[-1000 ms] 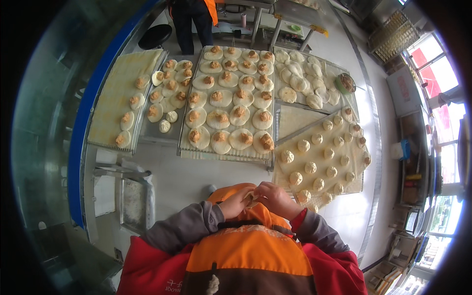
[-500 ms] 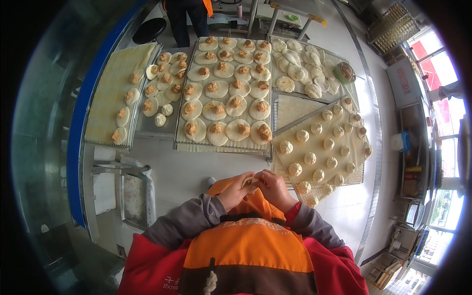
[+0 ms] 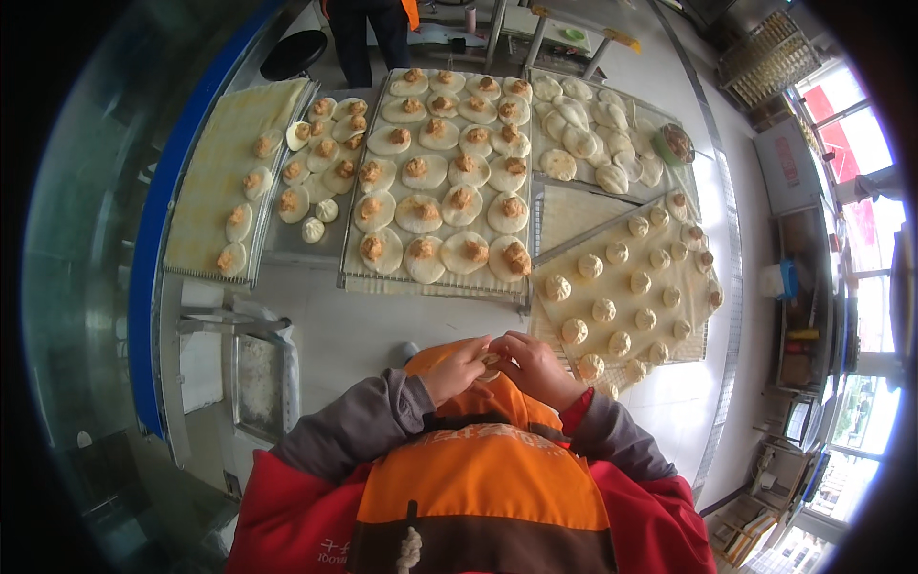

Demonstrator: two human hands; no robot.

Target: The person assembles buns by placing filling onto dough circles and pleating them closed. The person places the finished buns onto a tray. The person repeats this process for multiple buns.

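Left hand and right hand are pinching a bun at lower centre; floor is showing between them and the upper-centre tray. At right, pleated buns are sitting near.

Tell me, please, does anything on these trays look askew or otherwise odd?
Mildly, yes. The right-hand tray with pleated buns sits askew, turned at an angle to the middle tray. Also, two closed buns lie beside open, filled wrappers, looking like strays. I see no clear spill.
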